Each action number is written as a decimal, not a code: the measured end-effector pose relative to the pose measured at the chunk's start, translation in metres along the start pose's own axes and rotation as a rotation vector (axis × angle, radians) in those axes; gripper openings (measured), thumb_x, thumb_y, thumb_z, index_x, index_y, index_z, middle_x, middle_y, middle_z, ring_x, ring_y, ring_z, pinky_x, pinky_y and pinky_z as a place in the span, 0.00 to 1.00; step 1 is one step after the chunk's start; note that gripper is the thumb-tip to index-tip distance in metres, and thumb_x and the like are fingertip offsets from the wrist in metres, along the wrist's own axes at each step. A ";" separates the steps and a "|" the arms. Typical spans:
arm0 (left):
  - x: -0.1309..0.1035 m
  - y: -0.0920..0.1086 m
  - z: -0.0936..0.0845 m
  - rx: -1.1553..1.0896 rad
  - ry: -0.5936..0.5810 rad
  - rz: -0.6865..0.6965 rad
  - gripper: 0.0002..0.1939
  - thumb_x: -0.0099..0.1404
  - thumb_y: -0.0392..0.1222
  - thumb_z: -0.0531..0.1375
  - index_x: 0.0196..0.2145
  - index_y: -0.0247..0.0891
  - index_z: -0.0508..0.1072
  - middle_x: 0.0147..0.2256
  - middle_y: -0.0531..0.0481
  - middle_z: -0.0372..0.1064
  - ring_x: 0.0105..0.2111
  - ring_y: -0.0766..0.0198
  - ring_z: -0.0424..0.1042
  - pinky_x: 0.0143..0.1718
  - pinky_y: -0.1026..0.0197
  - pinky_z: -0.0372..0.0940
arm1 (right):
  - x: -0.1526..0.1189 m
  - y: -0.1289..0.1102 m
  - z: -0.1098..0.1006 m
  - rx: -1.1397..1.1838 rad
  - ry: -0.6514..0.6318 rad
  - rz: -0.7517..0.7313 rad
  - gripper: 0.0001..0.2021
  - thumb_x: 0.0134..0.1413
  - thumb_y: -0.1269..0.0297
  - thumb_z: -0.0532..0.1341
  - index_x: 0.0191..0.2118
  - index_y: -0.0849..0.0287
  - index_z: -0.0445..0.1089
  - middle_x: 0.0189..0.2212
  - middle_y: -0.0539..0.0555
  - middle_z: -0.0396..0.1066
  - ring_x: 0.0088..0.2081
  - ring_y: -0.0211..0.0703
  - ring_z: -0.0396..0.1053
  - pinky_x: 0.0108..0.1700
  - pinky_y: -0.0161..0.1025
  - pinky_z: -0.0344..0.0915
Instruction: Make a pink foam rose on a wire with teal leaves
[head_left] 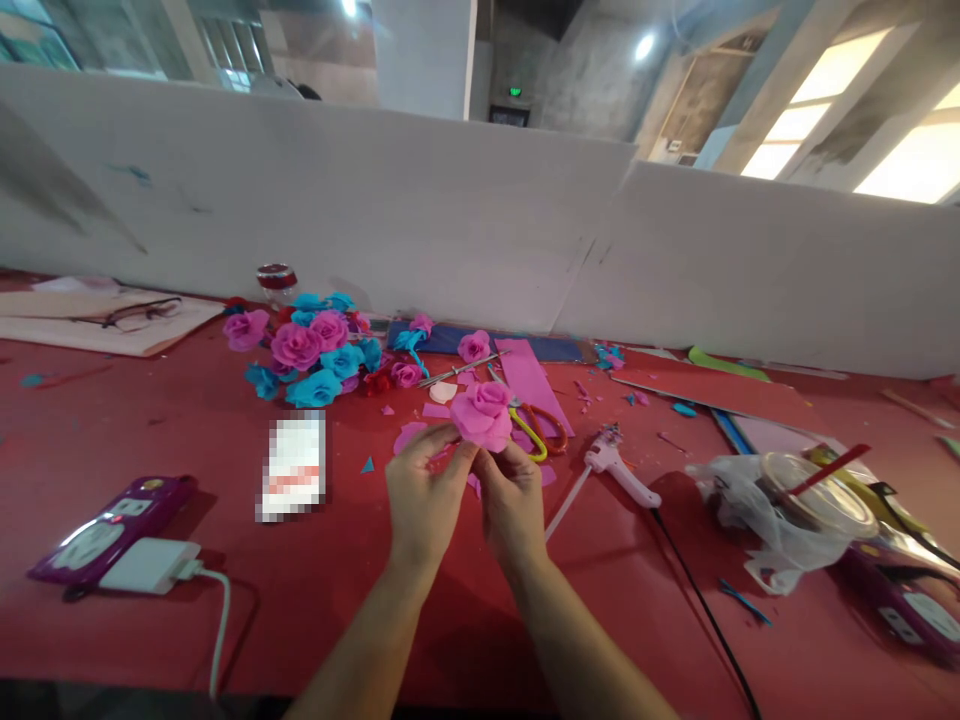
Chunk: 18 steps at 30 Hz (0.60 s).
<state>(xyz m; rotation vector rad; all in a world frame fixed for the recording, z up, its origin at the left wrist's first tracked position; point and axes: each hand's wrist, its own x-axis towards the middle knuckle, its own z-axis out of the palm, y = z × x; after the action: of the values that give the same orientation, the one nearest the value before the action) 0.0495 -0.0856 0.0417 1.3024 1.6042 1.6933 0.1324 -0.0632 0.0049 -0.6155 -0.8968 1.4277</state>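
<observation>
A pink paper flower [484, 413] is held up in the middle of the view, between my two hands. My left hand [426, 485] pinches it from the left, and my right hand [513, 492] pinches its underside from the right. The thumbs meet just below the petals. Behind the flower lie scissors with yellow and orange handles [551, 430], a strip of pink paper [531, 378] and pink scraps. A white glue gun [619, 470] rests to the right of my right hand, its black cable running toward the front edge.
Pink, blue and red paper flowers [296, 345] are heaped at the back left. A purple power strip [112, 530] with a white charger sits front left. A lidded cup [817, 490] in a plastic bag stands right. A white partition [337, 200] borders the red table [300, 620].
</observation>
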 end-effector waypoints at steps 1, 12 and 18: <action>-0.001 0.002 0.001 0.012 0.016 0.045 0.08 0.59 0.43 0.63 0.34 0.38 0.78 0.37 0.47 0.77 0.38 0.59 0.74 0.41 0.58 0.68 | -0.001 0.001 0.000 -0.006 0.000 -0.009 0.02 0.50 0.65 0.66 0.31 0.55 0.77 0.26 0.48 0.73 0.28 0.37 0.66 0.36 0.36 0.64; 0.021 0.012 -0.013 -0.098 -0.092 0.593 0.07 0.63 0.44 0.59 0.32 0.41 0.76 0.34 0.47 0.76 0.35 0.59 0.72 0.39 0.56 0.67 | 0.013 -0.038 -0.011 -0.078 0.053 -0.087 0.09 0.41 0.65 0.68 0.34 0.52 0.76 0.33 0.50 0.74 0.34 0.41 0.68 0.39 0.37 0.64; 0.047 -0.016 -0.016 -0.187 -0.272 0.509 0.11 0.57 0.51 0.64 0.26 0.41 0.75 0.32 0.47 0.75 0.36 0.58 0.73 0.50 0.48 0.64 | 0.027 -0.073 -0.015 -0.136 -0.224 0.070 0.12 0.51 0.55 0.61 0.32 0.57 0.78 0.30 0.52 0.73 0.34 0.41 0.67 0.40 0.37 0.63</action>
<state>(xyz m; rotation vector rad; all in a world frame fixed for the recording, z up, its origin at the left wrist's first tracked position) 0.0107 -0.0502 0.0432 1.8548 0.9855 1.7899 0.1838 -0.0404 0.0608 -0.6013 -1.1662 1.5277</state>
